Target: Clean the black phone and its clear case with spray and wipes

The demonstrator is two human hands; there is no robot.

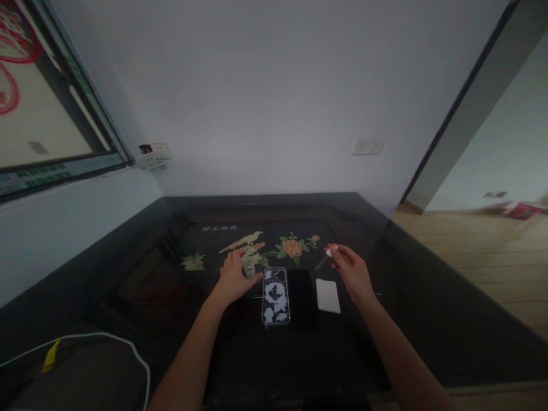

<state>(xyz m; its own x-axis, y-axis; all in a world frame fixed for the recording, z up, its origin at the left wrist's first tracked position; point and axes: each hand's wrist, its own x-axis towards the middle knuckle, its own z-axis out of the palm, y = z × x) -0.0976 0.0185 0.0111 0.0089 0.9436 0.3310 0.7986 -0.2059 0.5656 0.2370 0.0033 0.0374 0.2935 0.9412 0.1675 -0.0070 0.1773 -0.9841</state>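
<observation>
My left hand (233, 279) is closed around a small pale bottle (249, 269) on the black table, with thumb and fingers on either side of it. In my right hand (351, 274) I pinch a dropper (324, 260) by its white top. Its thin clear tube slants down to the left, apart from the bottle. Between my hands lies a clear phone case (275, 297) with white decorations. Beside it is a black phone (303, 298), hard to make out against the dark surface. A white folded cloth or pad (328, 295) lies to the phone's right, below the dropper.
The glossy black table (171, 342) carries a painted bird and flowers (292, 247). A white cable (107, 334) curves over a dark object (85, 374) at the lower left. Wall sockets (368, 146) and a window (47, 108) are beyond the table.
</observation>
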